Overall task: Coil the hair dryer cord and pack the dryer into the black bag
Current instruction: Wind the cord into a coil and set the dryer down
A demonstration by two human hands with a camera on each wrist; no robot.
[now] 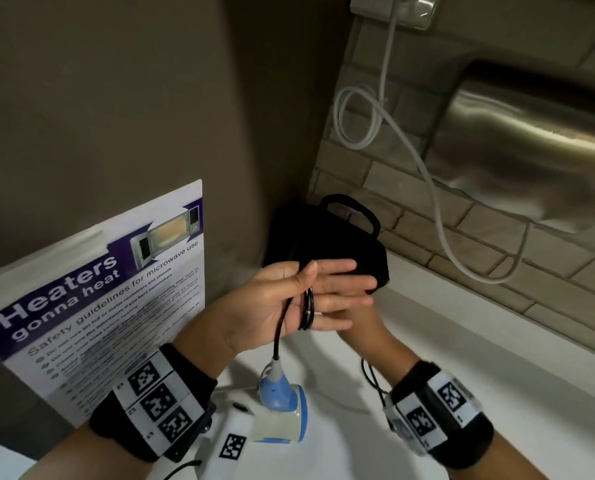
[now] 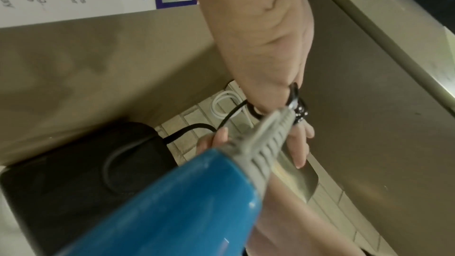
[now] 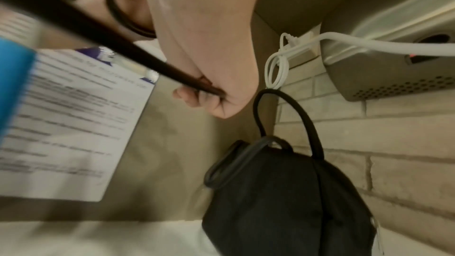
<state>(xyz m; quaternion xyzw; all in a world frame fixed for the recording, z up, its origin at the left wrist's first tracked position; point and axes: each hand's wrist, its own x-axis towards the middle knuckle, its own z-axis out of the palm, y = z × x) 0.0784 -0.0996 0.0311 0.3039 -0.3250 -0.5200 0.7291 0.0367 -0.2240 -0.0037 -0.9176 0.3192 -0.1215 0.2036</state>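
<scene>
The blue and cream hair dryer (image 1: 282,410) hangs low over the white counter by its black cord (image 1: 308,306). Several loops of the cord are wound round the straight fingers of my left hand (image 1: 330,282), and the thumb lies across the cord. My right hand (image 3: 209,100) is mostly hidden behind the left in the head view; the right wrist view shows its curled fingers pinching the cord (image 3: 98,32). The black bag (image 1: 323,237) stands in the corner just behind both hands, handles up. Its handle (image 3: 290,120) arches beside my right hand.
A steel hand dryer (image 1: 531,140) is mounted on the brick wall at the right, with a white cable (image 1: 438,209) looping down from a socket. A microwave safety poster (image 1: 98,299) leans on the left wall. The white counter (image 1: 462,341) runs along the brick wall.
</scene>
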